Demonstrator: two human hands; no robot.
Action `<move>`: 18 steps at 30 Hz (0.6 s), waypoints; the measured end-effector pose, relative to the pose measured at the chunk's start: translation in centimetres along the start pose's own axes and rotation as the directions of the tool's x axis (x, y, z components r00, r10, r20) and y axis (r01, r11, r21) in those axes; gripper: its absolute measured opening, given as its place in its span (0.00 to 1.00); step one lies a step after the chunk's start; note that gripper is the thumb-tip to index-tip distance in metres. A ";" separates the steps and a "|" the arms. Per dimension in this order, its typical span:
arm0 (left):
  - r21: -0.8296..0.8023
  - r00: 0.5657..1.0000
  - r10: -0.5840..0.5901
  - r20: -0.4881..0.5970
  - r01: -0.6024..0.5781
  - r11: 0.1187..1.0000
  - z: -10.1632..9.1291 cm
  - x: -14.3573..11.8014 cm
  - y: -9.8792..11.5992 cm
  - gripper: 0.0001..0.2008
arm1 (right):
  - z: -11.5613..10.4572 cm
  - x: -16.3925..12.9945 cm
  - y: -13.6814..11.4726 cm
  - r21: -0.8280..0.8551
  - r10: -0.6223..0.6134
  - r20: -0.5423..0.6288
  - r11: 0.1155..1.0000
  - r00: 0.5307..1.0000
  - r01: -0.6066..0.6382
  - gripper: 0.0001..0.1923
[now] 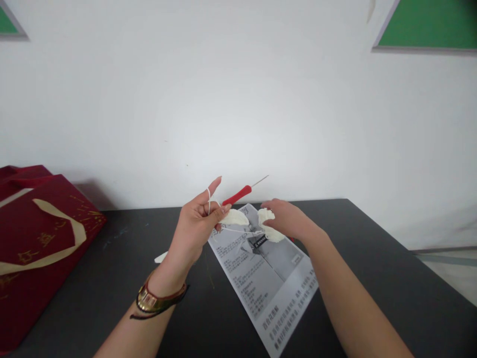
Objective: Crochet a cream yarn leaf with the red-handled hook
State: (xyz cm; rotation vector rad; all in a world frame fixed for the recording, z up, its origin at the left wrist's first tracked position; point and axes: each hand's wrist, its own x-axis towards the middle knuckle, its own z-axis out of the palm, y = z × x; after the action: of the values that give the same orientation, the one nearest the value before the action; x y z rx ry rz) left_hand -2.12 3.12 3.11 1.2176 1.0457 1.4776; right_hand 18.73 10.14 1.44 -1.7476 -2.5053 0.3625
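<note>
Crochet hook: red-handled thin metal crochet hook [240, 192], pinched in left hand [196, 226], above black table [372, 258].
Axis: long axis slants up-right, tip beyond fingers.
Left fingers: thumb and forefinger closed on handle, white yarn strand [242, 230] looped over raised index.
Right hand [285, 219]: curled on white crocheted petal piece [266, 219], just right of hook.
Second petal [234, 217]: touching left fingertips.
Under: printed instruction sheet [268, 278].

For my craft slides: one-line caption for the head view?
Left hand holds a red-handled crochet hook and white piece; right hand grips another white piece above a printed sheet.
</note>
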 end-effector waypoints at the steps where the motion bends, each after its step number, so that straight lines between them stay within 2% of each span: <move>1: 0.001 1.000 -0.003 0.004 0.003 1.000 0.0 0.0 0.0 0.36 | -0.7 -0.4 -0.4 0.072 -0.063 -0.001 0.995 0.998 0.063 0.22; 2: 0.003 1.000 -0.004 0.010 0.004 1.000 0.0 -0.1 0.1 0.36 | -1.3 -0.8 -0.8 0.188 -0.159 0.019 0.970 0.987 0.153 0.24; 3: 0.008 1.000 -0.005 0.020 0.005 1.000 0.0 -0.1 0.1 0.36 | -1.7 -1.2 -1.2 0.486 -0.339 0.024 0.826 0.940 0.286 0.29; 4: 0.013 0.999 -0.006 0.032 0.005 1.000 0.0 -0.2 0.1 0.36 | -2.0 -1.5 -1.5 0.713 -0.458 -0.019 0.617 0.889 0.333 0.32; 5: 0.018 0.999 -0.006 0.044 0.005 1.000 0.0 -0.2 0.1 0.36 | -2.1 -1.7 -1.9 0.846 -0.508 -0.078 0.422 0.858 0.327 0.32; 6: 0.024 0.998 -0.004 0.056 0.003 1.000 0.0 -0.2 0.2 0.36 | -2.0 -1.8 -2.3 0.918 -0.516 -0.129 0.261 0.847 0.298 0.32; 7: 0.031 0.998 -0.001 0.067 -0.001 1.000 0.0 -0.3 0.2 0.36 | -1.9 -1.8 -2.6 0.955 -0.502 -0.166 0.134 0.849 0.265 0.32; 8: 0.041 0.997 0.003 0.074 -0.007 0.999 0.0 -0.3 0.2 0.36 | -1.8 -1.9 -2.8 0.970 -0.472 -0.183 0.058 0.862 0.238 0.30; 9: 0.054 0.997 0.011 0.076 -0.016 0.998 0.1 -0.3 0.2 0.35 | -1.6 -1.9 -3.1 0.976 -0.438 -0.183 0.024 0.880 0.215 0.28; 10: 0.067 0.997 0.023 0.073 -0.028 0.997 0.1 -0.4 0.1 0.35 | -1.4 -1.9 -3.3 0.981 -0.409 -0.164 0.029 0.898 0.193 0.24; 13: 0.096 0.997 0.061 0.052 -0.066 0.993 0.2 -0.4 -0.1 0.34 | -0.9 -2.0 -4.2 0.982 -0.355 -0.081 0.130 0.931 0.135 0.16; 14: 0.106 0.996 0.072 0.051 -0.077 0.991 0.2 -0.5 -0.1 0.35 | -0.8 -2.1 -4.5 0.982 -0.343 -0.075 0.138 0.936 0.129 0.15; 18: 0.131 0.994 0.074 0.079 -0.084 0.988 0.6 -0.7 -0.1 0.34 | -0.3 -2.4 -5.8 0.987 -0.259 -0.154 -0.001 0.954 0.159 0.15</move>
State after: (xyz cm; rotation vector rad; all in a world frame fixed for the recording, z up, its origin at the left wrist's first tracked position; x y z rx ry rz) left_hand -1.47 2.49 2.91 1.4128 1.0718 1.4293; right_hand 14.26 6.07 3.22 -0.6401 -1.4603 1.6710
